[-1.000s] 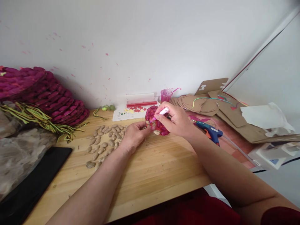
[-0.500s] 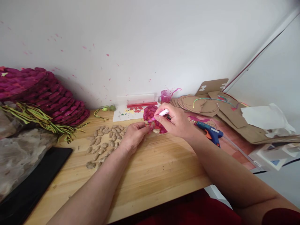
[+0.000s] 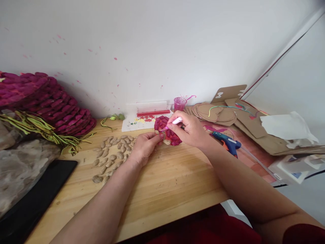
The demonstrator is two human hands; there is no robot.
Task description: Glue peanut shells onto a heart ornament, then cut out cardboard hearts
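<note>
A piece covered with magenta-painted peanuts (image 3: 174, 135) lies on the wooden table (image 3: 162, 183) in front of me. Along its near edge some peanuts (image 3: 166, 142) still show bare tan shell. The thumb and fingers of my left hand (image 3: 146, 145) pinch this near-left edge. In my right hand (image 3: 189, 130) is a pen-like marker (image 3: 177, 120) with a white barrel and a pink front end. Its tip touches or nearly touches the piece beside my left fingertips. My right fingers partly cover the piece's right side.
Loose peanuts (image 3: 111, 157) spread left of my left hand. A stack of magenta pieces (image 3: 66, 105), string (image 3: 58, 135) and a black tray (image 3: 48, 183) stand further left. Behind are paper with stars (image 3: 129, 125) and a pink cup (image 3: 179, 103). A glue gun (image 3: 227, 142) and cardboard shapes (image 3: 213, 112) lie right.
The marker's tip has shifted slightly, and the piece has turned or moved a little under my hands. Both hands keep their grips. The whole view has drifted slightly.
</note>
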